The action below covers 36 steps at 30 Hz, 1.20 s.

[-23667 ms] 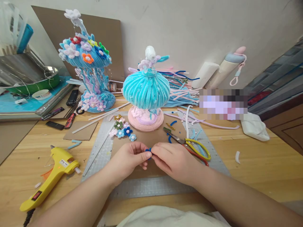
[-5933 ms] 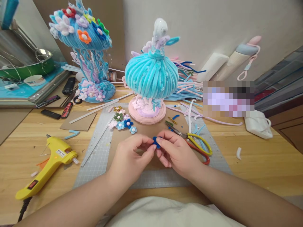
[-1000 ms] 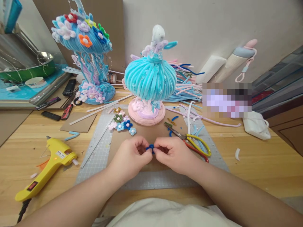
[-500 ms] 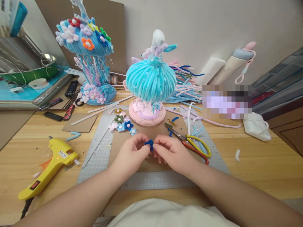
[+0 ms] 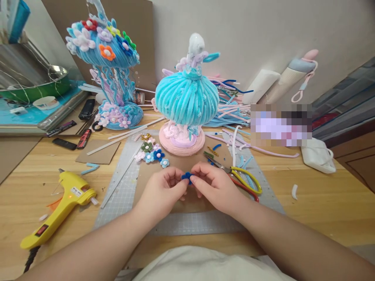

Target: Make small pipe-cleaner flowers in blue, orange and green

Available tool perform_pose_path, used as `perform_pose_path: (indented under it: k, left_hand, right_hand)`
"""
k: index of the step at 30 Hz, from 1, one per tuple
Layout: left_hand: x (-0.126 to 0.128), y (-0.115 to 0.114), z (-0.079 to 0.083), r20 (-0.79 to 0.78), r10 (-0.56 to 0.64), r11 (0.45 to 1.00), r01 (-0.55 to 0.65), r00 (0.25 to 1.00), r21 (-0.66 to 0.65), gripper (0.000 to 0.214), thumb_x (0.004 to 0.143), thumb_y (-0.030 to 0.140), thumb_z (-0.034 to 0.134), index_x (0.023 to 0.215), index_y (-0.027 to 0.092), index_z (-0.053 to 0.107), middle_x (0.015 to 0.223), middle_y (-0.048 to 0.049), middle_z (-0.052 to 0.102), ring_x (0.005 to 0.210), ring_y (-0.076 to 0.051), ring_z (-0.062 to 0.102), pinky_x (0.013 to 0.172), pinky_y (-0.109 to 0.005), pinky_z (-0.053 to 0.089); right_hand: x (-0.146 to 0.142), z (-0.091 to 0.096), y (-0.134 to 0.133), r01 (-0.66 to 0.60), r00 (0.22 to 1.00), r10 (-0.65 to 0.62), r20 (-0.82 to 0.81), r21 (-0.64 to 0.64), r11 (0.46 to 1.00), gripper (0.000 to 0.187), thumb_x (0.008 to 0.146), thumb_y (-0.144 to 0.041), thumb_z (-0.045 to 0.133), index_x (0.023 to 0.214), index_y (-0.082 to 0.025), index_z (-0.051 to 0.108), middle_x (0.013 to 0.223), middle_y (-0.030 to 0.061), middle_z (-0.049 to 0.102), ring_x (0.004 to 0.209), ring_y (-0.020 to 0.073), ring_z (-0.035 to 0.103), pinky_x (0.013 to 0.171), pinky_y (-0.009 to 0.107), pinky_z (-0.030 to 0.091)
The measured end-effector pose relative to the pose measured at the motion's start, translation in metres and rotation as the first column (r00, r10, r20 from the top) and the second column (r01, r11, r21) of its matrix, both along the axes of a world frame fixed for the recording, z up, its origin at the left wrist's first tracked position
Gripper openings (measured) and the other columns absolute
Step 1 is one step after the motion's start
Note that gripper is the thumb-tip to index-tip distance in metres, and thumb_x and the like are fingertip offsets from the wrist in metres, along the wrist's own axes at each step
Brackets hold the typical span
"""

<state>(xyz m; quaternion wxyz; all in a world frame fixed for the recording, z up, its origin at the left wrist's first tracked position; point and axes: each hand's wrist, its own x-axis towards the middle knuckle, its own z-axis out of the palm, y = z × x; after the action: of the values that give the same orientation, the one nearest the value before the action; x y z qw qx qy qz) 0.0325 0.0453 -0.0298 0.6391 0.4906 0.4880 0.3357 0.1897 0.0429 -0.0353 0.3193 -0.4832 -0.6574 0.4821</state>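
Between my two hands is a small dark blue pipe-cleaner flower [image 5: 186, 177], held over the brown cardboard [image 5: 175, 205]. My left hand [image 5: 164, 187] pinches its left side between thumb and forefinger. From the other side, my right hand [image 5: 212, 185] closes thumb and fingertips on its right edge. Beyond my left hand lies a cluster of finished little flowers [image 5: 152, 151] in several colours. Scissors [image 5: 234, 171] with yellow and red handles rest just past my right hand. Behind the flower stands a turquoise lamp-shaped piece [image 5: 187, 95] on a round pink base [image 5: 181, 144].
A yellow glue gun [image 5: 67, 199] lies at left. A blue jellyfish-like piece [image 5: 114, 54] covered in flowers stands at back left. Loose pipe cleaners [image 5: 231, 117] are piled behind the turquoise piece. A grey cutting mat [image 5: 117, 207] lies under the cardboard; a white case [image 5: 318, 156] is at right.
The blue flower has turned slightly in my fingers, its petals showing more spread. My right hand has shifted a little up, its fingers repositioned on the flower's edge.
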Motion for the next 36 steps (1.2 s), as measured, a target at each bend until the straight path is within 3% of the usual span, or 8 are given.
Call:
perform_pose_path:
  k: [4,10,17,22,26,29,32,36]
  left_hand:
    - [-0.001,-0.001,0.001,-0.021,0.021,1.000,-0.021,1.000,-0.009,0.012,0.072,0.025,0.060,0.069,0.015,0.054,0.056,0.0039,0.055,0.048,-0.008,0.050,0.049,-0.019,0.043]
    - [0.000,-0.005,0.002,-0.024,0.027,1.000,-0.027,0.999,-0.005,0.012,0.071,0.025,0.060,0.066,0.016,0.053,0.053,0.0035,0.055,0.047,-0.009,0.050,0.048,-0.020,0.044]
    - [0.003,-0.010,-0.003,-0.057,0.035,0.998,-0.032,0.998,0.057,0.011,0.074,0.026,0.056,0.069,0.016,0.053,0.056,0.0030,0.055,0.051,-0.010,0.052,0.051,-0.022,0.043]
    - [-0.004,-0.004,-0.006,-0.275,-0.012,0.974,0.073,0.961,0.213,0.008,0.076,0.021,0.051,0.069,0.018,0.052,0.058,0.0037,0.052,0.054,-0.011,0.048,0.050,-0.021,0.036]
    - [-0.007,-0.001,-0.004,-0.348,-0.019,0.948,0.128,0.937,0.293,0.008,0.076,0.022,0.052,0.070,0.018,0.054,0.061,0.0032,0.053,0.057,-0.011,0.048,0.052,-0.022,0.036]
    - [-0.006,0.001,-0.001,-0.227,0.047,0.969,0.011,0.973,0.245,0.007,0.075,0.025,0.055,0.076,0.018,0.055,0.064,0.0026,0.055,0.059,-0.012,0.051,0.055,-0.022,0.040]
    - [-0.005,0.002,0.000,-0.145,0.016,0.992,0.004,0.989,0.130,0.011,0.074,0.027,0.057,0.077,0.017,0.055,0.062,0.0022,0.056,0.054,-0.011,0.051,0.053,-0.023,0.041]
    - [-0.004,0.000,-0.004,-0.190,-0.031,0.997,0.044,0.981,0.068,0.010,0.073,0.026,0.056,0.070,0.017,0.054,0.057,0.0020,0.056,0.050,-0.011,0.052,0.050,-0.022,0.041]
  right_hand:
    - [0.002,0.004,0.000,-0.062,0.990,0.055,0.127,0.051,0.997,0.016,0.085,-0.022,0.043,0.074,-0.018,0.054,0.058,-0.0041,0.049,0.051,0.0087,0.047,0.046,0.019,0.035]
    - [-0.002,0.002,-0.002,-0.003,0.994,0.005,0.107,-0.018,1.000,0.016,0.079,-0.019,0.044,0.064,-0.018,0.048,0.054,-0.0049,0.043,0.046,0.0078,0.041,0.042,0.019,0.028]
    - [-0.010,0.001,-0.009,0.062,0.934,-0.189,0.302,0.384,0.921,0.025,0.072,-0.010,0.049,0.053,-0.018,0.036,0.051,-0.0050,0.038,0.050,0.0082,0.036,0.049,0.022,0.025]
    - [-0.004,0.006,-0.006,-0.045,0.948,-0.037,0.316,0.248,0.968,0.009,0.081,-0.018,0.047,0.072,-0.018,0.050,0.060,-0.0037,0.048,0.053,0.0095,0.043,0.049,0.021,0.030]
    - [0.000,0.008,-0.002,-0.116,0.958,0.044,0.282,0.245,0.963,0.009,0.083,-0.018,0.047,0.076,-0.018,0.053,0.066,-0.0017,0.052,0.060,0.0110,0.048,0.054,0.021,0.034]
    - [-0.002,0.003,-0.001,-0.046,0.995,0.042,0.087,0.042,0.998,0.012,0.085,-0.022,0.043,0.074,-0.019,0.049,0.061,-0.0036,0.048,0.050,0.0088,0.047,0.046,0.019,0.034]
    - [-0.004,-0.002,0.001,-0.010,0.998,0.001,-0.065,-0.147,0.989,0.010,0.084,-0.024,0.043,0.076,-0.019,0.047,0.063,-0.0040,0.050,0.044,0.0073,0.049,0.042,0.018,0.035]
    - [-0.004,-0.002,0.001,-0.013,0.999,0.016,0.039,-0.090,0.996,0.011,0.080,-0.020,0.046,0.070,-0.018,0.049,0.057,-0.0051,0.046,0.044,0.0074,0.046,0.042,0.017,0.032]
